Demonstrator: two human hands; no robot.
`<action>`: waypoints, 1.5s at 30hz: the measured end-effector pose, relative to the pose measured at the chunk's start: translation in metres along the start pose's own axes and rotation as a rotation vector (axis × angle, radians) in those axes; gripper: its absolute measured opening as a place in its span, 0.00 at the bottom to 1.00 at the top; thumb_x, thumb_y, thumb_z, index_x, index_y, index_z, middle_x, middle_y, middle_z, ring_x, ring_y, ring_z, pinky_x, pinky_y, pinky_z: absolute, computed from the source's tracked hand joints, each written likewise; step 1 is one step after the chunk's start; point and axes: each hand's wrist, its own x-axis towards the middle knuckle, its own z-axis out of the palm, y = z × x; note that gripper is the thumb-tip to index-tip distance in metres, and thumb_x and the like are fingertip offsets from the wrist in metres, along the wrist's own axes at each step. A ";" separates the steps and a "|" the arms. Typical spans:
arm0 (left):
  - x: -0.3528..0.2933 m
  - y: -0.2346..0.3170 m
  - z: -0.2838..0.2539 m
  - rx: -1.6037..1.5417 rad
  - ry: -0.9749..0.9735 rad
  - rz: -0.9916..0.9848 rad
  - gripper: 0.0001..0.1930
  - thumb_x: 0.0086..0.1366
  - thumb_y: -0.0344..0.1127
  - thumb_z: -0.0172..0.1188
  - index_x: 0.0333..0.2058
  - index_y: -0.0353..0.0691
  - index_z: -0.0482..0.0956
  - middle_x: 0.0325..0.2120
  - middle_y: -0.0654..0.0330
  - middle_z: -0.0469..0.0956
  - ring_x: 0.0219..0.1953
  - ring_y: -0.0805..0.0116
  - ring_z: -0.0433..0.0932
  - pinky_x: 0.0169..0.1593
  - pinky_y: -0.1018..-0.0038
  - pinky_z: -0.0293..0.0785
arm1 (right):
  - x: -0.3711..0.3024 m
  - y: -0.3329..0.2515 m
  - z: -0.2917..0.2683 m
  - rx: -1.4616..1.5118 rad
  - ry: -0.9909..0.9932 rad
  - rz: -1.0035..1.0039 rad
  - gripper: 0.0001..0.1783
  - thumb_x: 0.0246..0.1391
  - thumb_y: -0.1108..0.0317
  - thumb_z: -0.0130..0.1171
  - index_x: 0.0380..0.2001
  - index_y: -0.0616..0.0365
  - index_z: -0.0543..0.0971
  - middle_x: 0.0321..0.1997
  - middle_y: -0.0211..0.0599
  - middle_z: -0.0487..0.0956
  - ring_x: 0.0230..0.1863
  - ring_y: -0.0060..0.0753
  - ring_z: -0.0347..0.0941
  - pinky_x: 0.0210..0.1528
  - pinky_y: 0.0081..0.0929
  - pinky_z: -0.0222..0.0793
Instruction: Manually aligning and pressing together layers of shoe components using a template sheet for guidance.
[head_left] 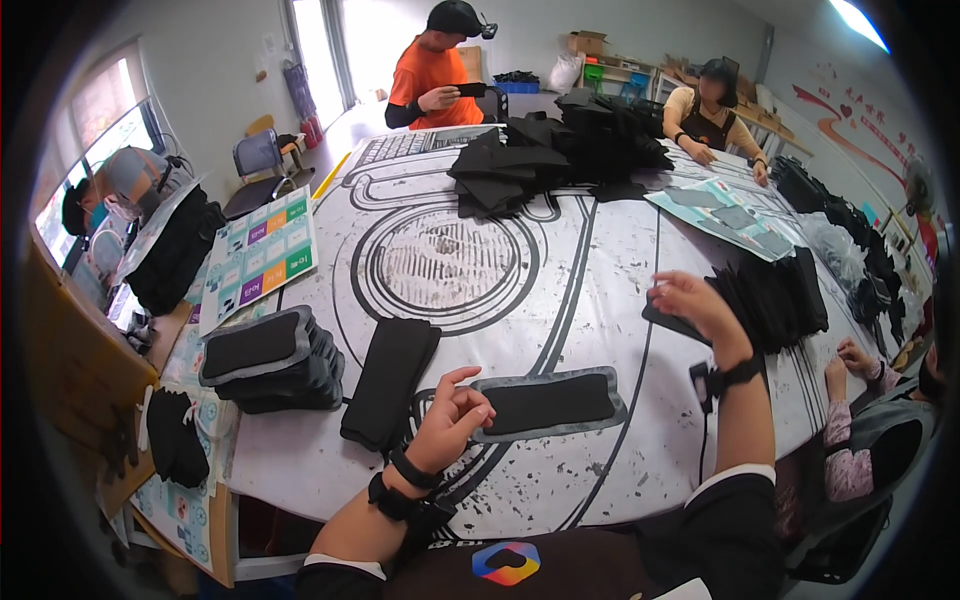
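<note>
A flat black fabric piece (548, 402) lies on a larger grey-edged backing (614, 424) on the table in front of me. My left hand (452, 418) is at its left end, fingers loosely curled and partly apart, with nothing visible in them. To the right, my right hand (700, 308) hovers with bent, separated fingers above a dark flat piece (672, 322), beside a thick stack of black fabric pieces (775, 300). Left of my left hand lies a small pile of plain black strips (388, 380). Further left is a stack of grey-edged black pads (268, 358).
A large black heap (560, 145) covers the table's far side. Printed sheets lie at left (262, 255) and right (730, 215). One person in orange (432, 80) stands opposite; another person (712, 120) sits far right. A neighbour's hands (848, 365) rest at the right edge.
</note>
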 end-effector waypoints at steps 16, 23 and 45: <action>0.008 -0.001 -0.007 0.100 0.162 0.045 0.25 0.56 0.23 0.51 0.54 0.35 0.58 0.26 0.62 0.69 0.29 0.74 0.70 0.39 0.78 0.68 | -0.053 0.052 0.078 -0.681 0.355 -0.459 0.08 0.50 0.72 0.52 0.34 0.60 0.77 0.32 0.43 0.78 0.33 0.44 0.74 0.36 0.32 0.69; 0.012 -0.005 -0.010 0.098 0.190 0.022 0.25 0.56 0.24 0.50 0.54 0.35 0.58 0.25 0.63 0.67 0.27 0.75 0.69 0.36 0.80 0.67 | -0.046 0.074 0.056 -0.470 0.339 -0.242 0.11 0.51 0.69 0.53 0.36 0.60 0.77 0.26 0.42 0.78 0.27 0.36 0.74 0.32 0.27 0.68; 0.011 -0.002 -0.015 0.005 0.209 -0.033 0.25 0.56 0.28 0.52 0.53 0.36 0.59 0.24 0.65 0.69 0.27 0.76 0.70 0.30 0.85 0.60 | -0.045 0.079 0.066 -0.483 0.243 -0.259 0.10 0.52 0.69 0.52 0.35 0.62 0.78 0.21 0.39 0.76 0.22 0.26 0.69 0.27 0.22 0.64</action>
